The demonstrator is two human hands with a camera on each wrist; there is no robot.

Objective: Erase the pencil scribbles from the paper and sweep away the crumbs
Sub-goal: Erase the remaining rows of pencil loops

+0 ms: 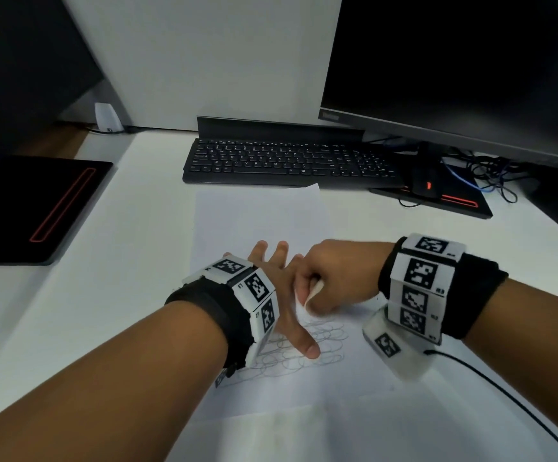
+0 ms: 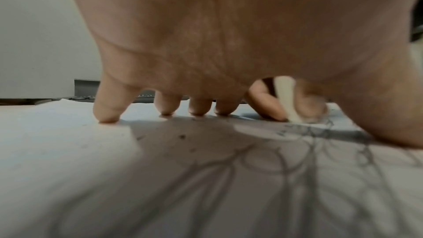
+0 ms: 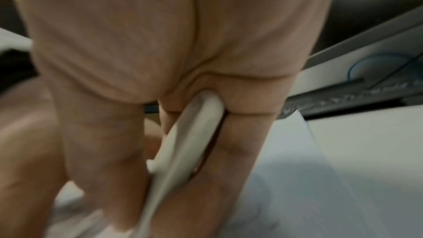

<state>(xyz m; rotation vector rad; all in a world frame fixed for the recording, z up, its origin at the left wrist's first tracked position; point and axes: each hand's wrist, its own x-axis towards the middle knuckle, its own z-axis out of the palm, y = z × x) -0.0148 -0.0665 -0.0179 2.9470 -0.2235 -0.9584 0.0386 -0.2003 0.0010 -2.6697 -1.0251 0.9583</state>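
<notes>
erasing in progress: right hand (image 1: 329,278) pinching a flat white eraser (image 1: 312,291) between thumb and curled fingers, lower edge pressed to the paper (image 1: 257,215) at the top edge of the pencil scribbles (image 1: 304,348). seen from the right wrist as a thin, worn white slab (image 3: 183,144) clamped tight between the digits, blurred as if mid-stroke. left hand (image 1: 281,278) spread flat on the sheet just beside the eraser, fingertips (image 2: 107,115) and thumb (image 1: 311,348) pressing down to pin the paper, gripping nothing, thumb lying across the looped scribbles.

judged early in the erasing step: most loops of graphite plainly intact below and to the left of the eraser, only the strip nearest the eraser looking paler. a few dark specks (image 2: 182,136) on the sheet under the left palm, probably crumbs; sweeping not yet begun.

next move likely calling for short firm strokes down through the loops, with the pinning hand shifted off the scribbles so nothing stays covered, and pressure kept modest so as not to crease or tear the thin sheet. then a flat-hand brush of the crumbs off the paper, away from the keyboard (image 1: 287,161) lying just beyond its far edge.

no containers in view, so nothing to report inside any.
</notes>
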